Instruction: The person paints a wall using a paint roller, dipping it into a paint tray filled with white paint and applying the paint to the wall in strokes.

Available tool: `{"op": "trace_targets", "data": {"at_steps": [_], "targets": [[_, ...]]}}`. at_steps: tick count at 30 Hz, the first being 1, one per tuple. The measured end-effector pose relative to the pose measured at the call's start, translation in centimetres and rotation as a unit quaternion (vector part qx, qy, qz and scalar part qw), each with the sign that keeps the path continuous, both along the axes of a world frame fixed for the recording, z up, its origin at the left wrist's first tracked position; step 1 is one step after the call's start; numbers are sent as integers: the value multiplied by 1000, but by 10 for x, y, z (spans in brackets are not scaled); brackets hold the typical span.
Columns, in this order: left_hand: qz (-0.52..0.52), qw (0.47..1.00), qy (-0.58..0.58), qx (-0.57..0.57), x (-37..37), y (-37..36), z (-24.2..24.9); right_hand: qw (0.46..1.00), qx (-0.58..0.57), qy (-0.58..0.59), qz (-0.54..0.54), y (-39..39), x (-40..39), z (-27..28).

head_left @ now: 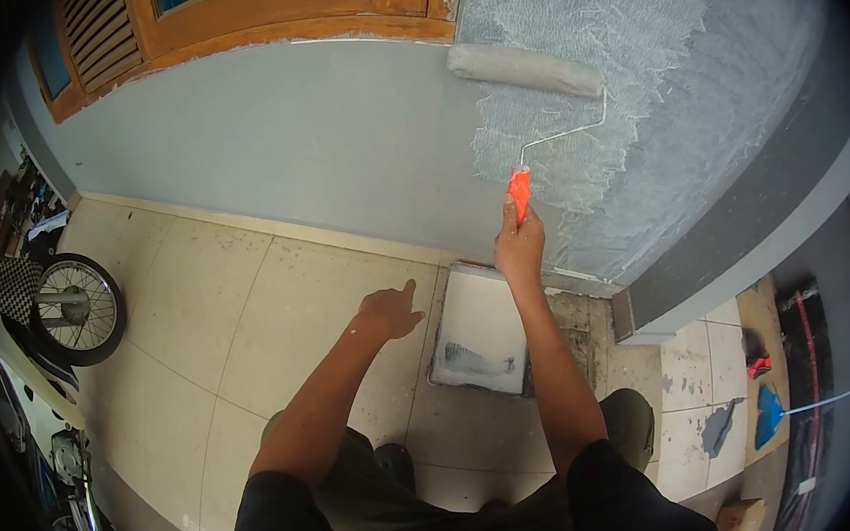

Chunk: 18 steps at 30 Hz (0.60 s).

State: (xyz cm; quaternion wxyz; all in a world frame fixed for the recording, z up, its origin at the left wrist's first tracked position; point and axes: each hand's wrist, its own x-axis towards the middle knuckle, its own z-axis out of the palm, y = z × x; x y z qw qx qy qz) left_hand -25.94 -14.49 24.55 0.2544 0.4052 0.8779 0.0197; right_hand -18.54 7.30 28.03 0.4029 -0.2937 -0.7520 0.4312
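My right hand (520, 243) is wrapped round the orange handle of a paint roller (526, 70). The roller's grey, paint-soaked sleeve lies against the grey wall (334, 123), at the left edge of a patch of wet, pale streaks. Its thin wire frame bends down from the sleeve's right end to the handle. My left hand (389, 313) hangs over the tiled floor with nothing in it, index finger and thumb apart. Just right of it, a paint tray (478, 306) with whitish paint sits on the floor at the wall's foot, partly covered by my right forearm.
A wooden window frame (296, 26) borders the wall above. On the left stands a motorbike with a spoked wheel (74, 308). A grey pillar (739, 191) juts out on the right, with a blue dustpan-like item (768, 416) beyond it. Paint flecks mark the floor tiles (219, 312).
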Motion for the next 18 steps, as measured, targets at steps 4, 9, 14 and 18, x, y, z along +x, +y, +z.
{"op": "trace_targets", "data": {"at_steps": [4,9,14,18], "targets": [[1,1000,2,-8,-2,-2,-3,1000,-8,-15,-10,-18,6,-27],[-1,1000,18,-11,-5,-6,-2,999,-6,-26,-45,-44,25,-131],[6,1000,9,-18,-7,-10,-1,988,-118,-86,-57,-57,43,-201],[8,999,-5,-36,-13,-11,0,990,-95,-81,-68,-59,50,-200]]}}
